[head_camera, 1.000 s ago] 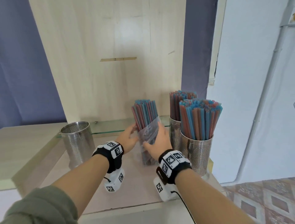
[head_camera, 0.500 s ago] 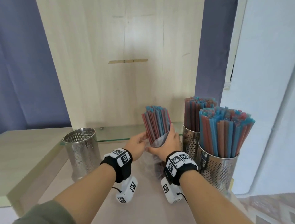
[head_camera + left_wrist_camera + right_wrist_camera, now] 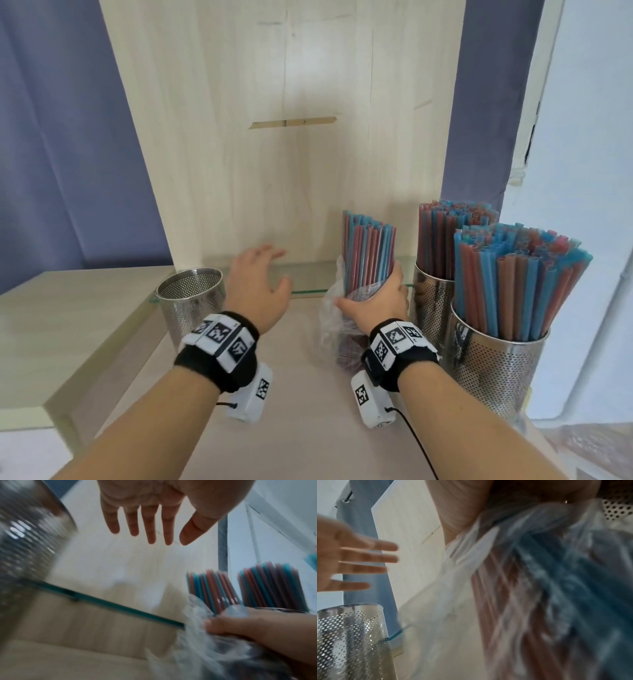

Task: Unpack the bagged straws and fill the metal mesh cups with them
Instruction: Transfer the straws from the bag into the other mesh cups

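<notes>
Pale wooden panel [image 3: 284,137] upright behind glass shelf [image 3: 308,274] — purple wall [image 3: 61,137] beside.

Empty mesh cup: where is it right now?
Head view: the empty mesh cup stands upright at left on the wooden surface, just left of the open left hand.

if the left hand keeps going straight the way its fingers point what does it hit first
Probably the upright wooden back panel. The left hand is open, fingers aimed forward above the glass shelf, with the empty mesh cup off to its left. Depth is hard to judge.
</notes>
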`<state>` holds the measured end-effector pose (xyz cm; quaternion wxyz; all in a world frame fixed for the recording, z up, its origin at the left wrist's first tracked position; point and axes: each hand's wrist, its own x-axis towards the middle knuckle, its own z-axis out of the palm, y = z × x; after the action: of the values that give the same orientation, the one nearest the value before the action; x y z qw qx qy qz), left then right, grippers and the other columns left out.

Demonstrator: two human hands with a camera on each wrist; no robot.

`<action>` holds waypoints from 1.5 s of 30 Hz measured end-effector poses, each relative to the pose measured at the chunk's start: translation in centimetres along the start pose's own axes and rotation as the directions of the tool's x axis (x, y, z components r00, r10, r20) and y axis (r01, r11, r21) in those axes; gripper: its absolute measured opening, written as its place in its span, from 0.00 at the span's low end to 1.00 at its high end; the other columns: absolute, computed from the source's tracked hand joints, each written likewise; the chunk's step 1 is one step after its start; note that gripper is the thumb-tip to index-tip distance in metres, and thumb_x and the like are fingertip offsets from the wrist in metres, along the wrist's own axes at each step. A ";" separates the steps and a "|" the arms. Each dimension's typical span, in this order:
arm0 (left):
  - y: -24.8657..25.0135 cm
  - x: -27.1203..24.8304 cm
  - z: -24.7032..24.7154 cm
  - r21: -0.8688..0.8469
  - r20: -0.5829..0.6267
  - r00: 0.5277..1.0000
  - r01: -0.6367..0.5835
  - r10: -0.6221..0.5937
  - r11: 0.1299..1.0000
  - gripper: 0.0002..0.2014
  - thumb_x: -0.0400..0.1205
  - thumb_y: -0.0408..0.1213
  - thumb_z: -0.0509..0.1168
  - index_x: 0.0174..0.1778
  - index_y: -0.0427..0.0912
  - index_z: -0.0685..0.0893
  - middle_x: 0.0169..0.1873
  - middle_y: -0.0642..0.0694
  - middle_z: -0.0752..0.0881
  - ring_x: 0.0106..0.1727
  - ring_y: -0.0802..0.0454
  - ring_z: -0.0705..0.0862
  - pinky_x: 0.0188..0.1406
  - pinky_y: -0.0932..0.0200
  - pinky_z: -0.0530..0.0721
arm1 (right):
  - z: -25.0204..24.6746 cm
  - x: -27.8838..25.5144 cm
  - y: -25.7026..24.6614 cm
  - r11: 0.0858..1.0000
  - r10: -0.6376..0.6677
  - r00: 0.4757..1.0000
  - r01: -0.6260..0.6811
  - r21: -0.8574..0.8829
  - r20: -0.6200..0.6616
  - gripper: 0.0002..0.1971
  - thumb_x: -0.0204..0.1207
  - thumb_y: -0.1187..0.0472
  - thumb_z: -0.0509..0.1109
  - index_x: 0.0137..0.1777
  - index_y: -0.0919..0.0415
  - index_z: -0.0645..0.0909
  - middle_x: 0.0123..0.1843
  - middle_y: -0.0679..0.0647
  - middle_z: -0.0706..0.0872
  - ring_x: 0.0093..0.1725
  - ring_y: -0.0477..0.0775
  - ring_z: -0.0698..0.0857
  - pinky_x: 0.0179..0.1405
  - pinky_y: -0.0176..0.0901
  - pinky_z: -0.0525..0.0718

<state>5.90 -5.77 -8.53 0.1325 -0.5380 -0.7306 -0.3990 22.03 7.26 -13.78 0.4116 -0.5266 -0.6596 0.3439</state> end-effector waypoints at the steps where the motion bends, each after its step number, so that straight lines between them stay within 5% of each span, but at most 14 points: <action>1: -0.8 -0.3 -1.2 0.076 -0.074 0.997 0.038 -0.032 0.996 0.23 0.76 0.47 0.63 0.68 0.47 0.81 0.71 0.43 0.76 0.76 0.43 0.68 0.76 0.45 0.63 | 0.0 0.0 0.0 1.000 0.001 1.000 -0.001 -0.008 0.004 0.68 0.50 0.44 0.87 0.83 0.42 0.41 0.76 0.59 0.67 0.73 0.64 0.73 0.72 0.68 0.75; 4: -3.5 -1.7 -3.7 0.260 -0.214 0.968 0.183 -0.128 0.948 0.27 0.75 0.44 0.72 0.71 0.44 0.78 0.77 0.37 0.68 0.78 0.34 0.61 0.75 0.34 0.62 | -0.2 -0.1 -0.2 1.000 -0.009 1.000 0.010 -0.024 0.010 0.67 0.53 0.47 0.87 0.84 0.46 0.41 0.76 0.60 0.68 0.72 0.66 0.74 0.71 0.65 0.76; 8: -7.4 -3.6 -4.6 0.298 -0.243 0.949 0.268 -0.199 0.916 0.50 0.70 0.61 0.72 0.81 0.34 0.62 0.79 0.27 0.61 0.78 0.27 0.61 0.75 0.32 0.62 | -0.2 -0.3 -0.4 1.000 -0.028 1.000 0.028 -0.014 0.007 0.66 0.55 0.50 0.87 0.84 0.48 0.42 0.74 0.61 0.69 0.71 0.67 0.76 0.70 0.65 0.77; 12: -8.9 -4.8 -4.3 -0.135 -0.089 0.906 0.400 -0.414 0.906 0.63 0.66 0.51 0.82 0.84 0.36 0.45 0.79 0.34 0.65 0.78 0.39 0.69 0.75 0.49 0.68 | -0.4 -0.5 -0.5 0.999 -0.041 0.999 0.041 -0.002 0.017 0.66 0.55 0.50 0.88 0.84 0.50 0.43 0.74 0.62 0.70 0.71 0.66 0.75 0.72 0.65 0.76; 16: -8.5 -5.0 -2.4 -0.225 -0.086 0.910 0.380 -0.407 0.897 0.63 0.65 0.47 0.84 0.84 0.36 0.47 0.77 0.36 0.70 0.75 0.39 0.74 0.73 0.49 0.72 | -0.6 -0.8 -0.4 0.998 -0.062 0.998 0.062 -0.028 0.020 0.68 0.52 0.50 0.89 0.84 0.47 0.43 0.74 0.61 0.70 0.72 0.65 0.75 0.72 0.66 0.75; 24: -5.5 -4.6 1.5 -0.295 0.256 0.952 0.243 -0.169 0.924 0.55 0.66 0.59 0.79 0.81 0.52 0.52 0.72 0.51 0.76 0.69 0.55 0.77 0.72 0.52 0.77 | -0.4 -0.8 -0.5 0.998 -0.054 0.998 0.054 -0.041 0.013 0.70 0.51 0.52 0.90 0.84 0.44 0.41 0.75 0.60 0.69 0.72 0.65 0.74 0.73 0.65 0.74; 27: -4.4 -4.6 2.2 -0.293 0.265 0.961 0.158 -0.078 0.943 0.50 0.68 0.58 0.79 0.78 0.56 0.54 0.66 0.58 0.75 0.66 0.60 0.78 0.67 0.61 0.76 | -0.3 -1.0 -0.5 0.996 -0.067 0.997 0.068 -0.055 0.024 0.70 0.52 0.53 0.90 0.84 0.45 0.41 0.76 0.60 0.68 0.74 0.65 0.72 0.75 0.66 0.72; 30: -4.7 -4.6 2.3 -0.298 0.245 0.969 0.116 -0.041 0.947 0.51 0.67 0.59 0.79 0.78 0.58 0.53 0.70 0.56 0.74 0.69 0.60 0.76 0.73 0.56 0.75 | -0.4 -1.6 -0.8 0.995 -0.096 0.995 0.096 -0.022 0.006 0.67 0.56 0.56 0.89 0.85 0.49 0.42 0.76 0.60 0.67 0.77 0.63 0.70 0.77 0.64 0.70; 34: -5.2 -4.6 1.8 -0.038 0.132 0.991 0.041 -0.036 0.998 0.62 0.66 0.67 0.74 0.85 0.42 0.44 0.81 0.43 0.60 0.80 0.47 0.61 0.81 0.52 0.59 | -2.2 -3.8 -1.2 0.996 -0.086 0.993 0.083 0.045 0.077 0.58 0.69 0.60 0.82 0.87 0.53 0.40 0.81 0.59 0.65 0.81 0.61 0.67 0.79 0.58 0.66; 36: -4.6 -4.8 1.4 0.124 0.021 0.998 -0.068 0.066 0.990 0.56 0.67 0.70 0.68 0.83 0.40 0.55 0.75 0.39 0.66 0.74 0.42 0.65 0.76 0.47 0.63 | -3.5 -5.2 -1.0 0.994 -0.076 0.988 0.087 -0.073 0.136 0.43 0.77 0.59 0.76 0.85 0.60 0.53 0.77 0.59 0.73 0.78 0.60 0.72 0.75 0.52 0.71; 39: -2.7 -5.2 0.8 0.130 -0.087 0.973 -0.202 0.214 0.971 0.38 0.70 0.63 0.64 0.70 0.40 0.73 0.59 0.42 0.76 0.59 0.45 0.74 0.63 0.47 0.77 | -5.4 -6.3 -0.8 0.942 -0.143 0.980 0.177 -0.285 0.136 0.12 0.84 0.55 0.66 0.58 0.63 0.81 0.48 0.55 0.85 0.54 0.57 0.85 0.54 0.47 0.82; 42: 0.1 -6.4 0.8 -0.110 0.006 0.960 -0.278 0.280 0.954 0.22 0.75 0.56 0.67 0.58 0.45 0.80 0.48 0.53 0.79 0.48 0.59 0.78 0.50 0.59 0.82 | -6.5 -6.7 -0.4 0.928 -0.245 0.957 0.278 -0.249 0.155 0.15 0.87 0.55 0.59 0.48 0.63 0.84 0.41 0.55 0.86 0.44 0.57 0.84 0.47 0.47 0.82; 45: 2.4 -7.4 1.3 -0.283 0.112 0.983 -0.106 0.143 0.953 0.24 0.75 0.57 0.72 0.61 0.47 0.80 0.50 0.61 0.81 0.51 0.67 0.80 0.53 0.67 0.80 | -6.9 -7.7 0.3 0.896 -0.412 0.897 0.431 -0.105 0.160 0.14 0.87 0.55 0.60 0.57 0.61 0.85 0.55 0.45 0.84 0.55 0.47 0.83 0.54 0.34 0.74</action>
<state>11.15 -9.61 -12.93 0.0331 -0.6213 -0.6396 -0.4515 29.27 -0.08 -12.52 0.3940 -0.3738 -0.8062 0.2346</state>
